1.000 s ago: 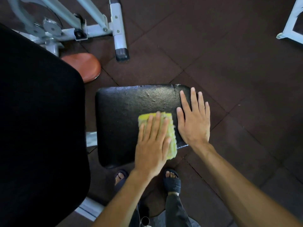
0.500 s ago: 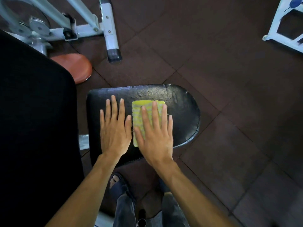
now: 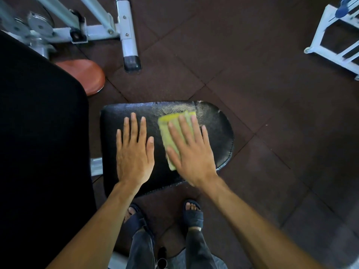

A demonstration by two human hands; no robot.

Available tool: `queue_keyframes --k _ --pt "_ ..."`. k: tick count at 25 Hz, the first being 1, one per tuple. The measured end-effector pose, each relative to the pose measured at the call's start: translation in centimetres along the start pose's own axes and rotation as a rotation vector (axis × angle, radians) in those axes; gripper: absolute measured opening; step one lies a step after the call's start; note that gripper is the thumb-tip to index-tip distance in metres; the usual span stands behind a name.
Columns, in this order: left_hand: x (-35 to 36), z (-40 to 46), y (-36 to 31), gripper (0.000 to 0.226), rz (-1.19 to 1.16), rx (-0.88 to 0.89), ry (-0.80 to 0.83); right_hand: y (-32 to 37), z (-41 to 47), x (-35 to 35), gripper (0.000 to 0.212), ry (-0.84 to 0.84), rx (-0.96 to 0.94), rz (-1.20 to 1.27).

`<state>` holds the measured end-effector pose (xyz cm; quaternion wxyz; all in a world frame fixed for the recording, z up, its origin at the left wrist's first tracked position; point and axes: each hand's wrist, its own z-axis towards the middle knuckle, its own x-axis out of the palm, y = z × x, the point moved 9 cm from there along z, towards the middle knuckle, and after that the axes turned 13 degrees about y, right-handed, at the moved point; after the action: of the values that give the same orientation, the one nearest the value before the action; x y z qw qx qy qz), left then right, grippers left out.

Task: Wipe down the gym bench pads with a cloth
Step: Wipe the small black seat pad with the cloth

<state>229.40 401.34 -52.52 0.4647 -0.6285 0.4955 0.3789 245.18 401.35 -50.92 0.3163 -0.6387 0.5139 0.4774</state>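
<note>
Two hands are lying flat on the small black padded vinyl seat pad (image 3: 213, 136) of the gym bench. The right hand (image 3: 191, 152) is pressing the folded yellow-green checked cloth (image 3: 169, 131) against the pad, fingers extended and slightly spread over the fabric, nothing pinched. The left hand (image 3: 134, 154) is resting palm-down just beside the cloth, fingers straight and slightly apart, bracing the pad.

Compared with half a second ago, the cloth is sitting farther toward the pad's right and far side, and it is angled; a second ago it was under the left hand, so the cloth has changed hands. This is judged to mean the wiping stroke is progressing across the far-right region, where a pale dusty or worn patch (image 3: 178, 108) is showing; the rounded right end and near edge probably remain to be covered.

The larger black back pad (image 3: 38, 133) is filling the left of the view, cut off by the frame and too dark for its surface condition to be read. The cloth's near portion is hidden beneath the right palm. The bench frame under the seat pad is mostly concealed.
</note>
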Motion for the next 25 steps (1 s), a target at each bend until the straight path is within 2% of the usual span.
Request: queue_keyframes --k 2,3,5,7,9,11,12,14,16,18,19,22,25 --pt "-0.1 -0.1 0.0 0.059 -0.006 -0.002 -0.004 -1.8 -4.1 1.2 0.063 0.029 -0.043 -0.006" --pt "0.0 -0.1 -0.1 0.059 -0.003 -0.008 -0.006 -4.0 -4.4 1.0 0.064 0.014 0.000 -0.012" --pt "0.0 -0.1 -0.3 0.059 0.008 -0.016 -0.011 -7.8 -1.9 -0.6 0.063 -0.014 0.190 0.016" --pt "0.0 0.0 -0.2 0.058 0.009 -0.014 -0.016 -7.7 2.4 -2.5 0.061 -0.068 0.341 0.095" --pt "0.0 -0.1 0.0 0.058 -0.003 0.000 -0.021 -3.1 3.6 -2.4 0.060 -0.064 0.239 0.095" --pt "-0.1 -0.2 0.1 0.058 -0.017 0.018 -0.028 0.2 0.1 -0.1 0.060 -0.007 0.009 0.005" --pt "-0.2 -0.2 0.1 0.058 -0.024 0.019 -0.028 -0.4 -2.8 0.9 0.060 0.019 -0.045 -0.006" --pt "-0.1 -0.2 0.0 0.058 -0.020 0.003 -0.030 -4.6 -5.8 1.1 0.060 0.002 -0.013 -0.038" --pt "0.0 -0.1 -0.2 0.058 -0.005 -0.010 -0.031 -9.1 -3.7 -0.1 0.060 -0.014 0.189 0.004" --pt "0.0 0.0 -0.1 0.058 -0.005 -0.008 -0.033 -9.5 0.5 -2.1 0.060 -0.047 0.345 0.089" --pt "0.0 -0.1 -0.1 0.058 -0.005 -0.003 -0.032 -7.6 1.7 -2.5 0.060 -0.045 0.324 0.102" --pt "0.0 -0.2 0.0 0.058 -0.001 0.009 -0.041 -1.8 -0.5 0.0 0.062 0.014 0.051 -0.036" --pt "-0.1 -0.2 -0.1 0.058 -0.003 0.001 -0.044 -4.4 -4.9 0.9 0.063 0.056 0.013 -0.047"
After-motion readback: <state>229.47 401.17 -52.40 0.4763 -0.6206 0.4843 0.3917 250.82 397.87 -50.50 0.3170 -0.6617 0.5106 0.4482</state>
